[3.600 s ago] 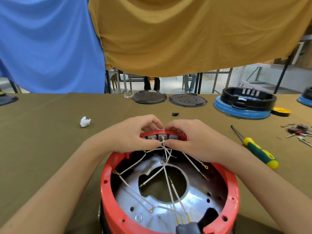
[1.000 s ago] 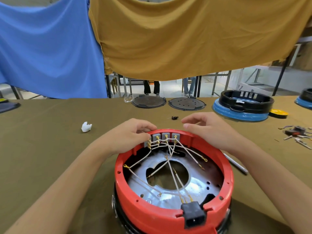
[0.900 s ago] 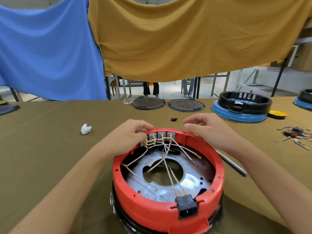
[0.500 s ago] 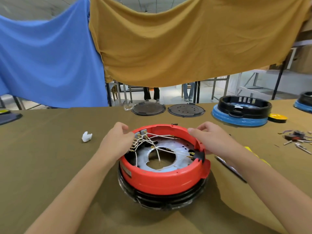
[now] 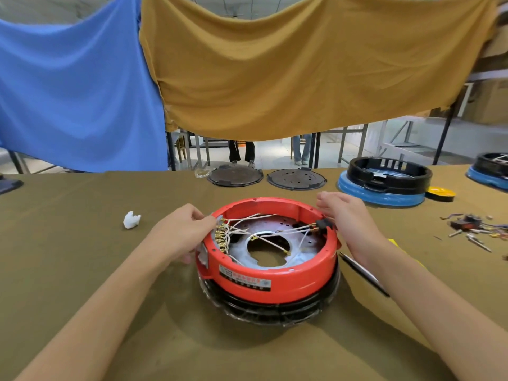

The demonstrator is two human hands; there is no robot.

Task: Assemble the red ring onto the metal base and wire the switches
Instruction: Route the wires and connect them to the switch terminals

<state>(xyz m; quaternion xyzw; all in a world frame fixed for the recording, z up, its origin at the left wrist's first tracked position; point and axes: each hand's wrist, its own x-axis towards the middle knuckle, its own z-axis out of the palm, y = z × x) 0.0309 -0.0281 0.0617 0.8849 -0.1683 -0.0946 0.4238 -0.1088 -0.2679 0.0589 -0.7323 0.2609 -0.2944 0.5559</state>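
Head view: red ring (image 5: pixel 275 281) sits on the metal base (image 5: pixel 264 243) mid-table (image 5: pixel 68 243). Left hand (image 5: pixel 181 235) grips the ring's left rim by the switches (image 5: pixel 218 236); right hand (image 5: pixel 346 215), fingers relaxed, touches its right rim. White wires (image 5: pixel 247 232) cross inside.

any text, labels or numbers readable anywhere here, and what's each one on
Nothing can be read for certain.
White label on the front wall of the red ring: rows of print, too small and blurred to read.
Small white sticker on the ring's left side, by the left hand: no legible text.
Yellow disc beside the blue-and-black unit: markings too blurred to read.
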